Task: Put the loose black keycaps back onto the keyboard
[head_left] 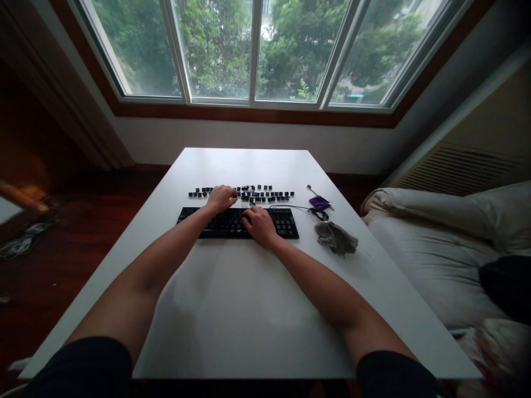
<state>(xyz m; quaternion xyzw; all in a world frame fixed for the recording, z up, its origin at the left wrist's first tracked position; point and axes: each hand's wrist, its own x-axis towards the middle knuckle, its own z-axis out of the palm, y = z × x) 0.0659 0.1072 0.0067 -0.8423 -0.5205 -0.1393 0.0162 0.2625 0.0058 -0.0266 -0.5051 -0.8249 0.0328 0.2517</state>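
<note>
A black keyboard (286,224) lies across the white table, and several loose black keycaps (265,194) are spread in rough rows just behind it. My left hand (222,198) reaches over the keyboard's back edge to the keycaps. Its fingers are curled together, and a small dark thing shows at the fingertips, too small to make out. My right hand (260,223) rests on the keyboard left of the number pad, thumb and fingers apart, fingertips on the upper keys. Some of the keys are hidden under my hands and left forearm.
On the right of the white table (232,309) lie a crumpled grey cloth (337,239), a small purple cloth (319,202), a coiled black cable (318,213) and a thin stick-like tool (311,189). A light sofa (431,260) stands to the right. Windows (215,50) are ahead.
</note>
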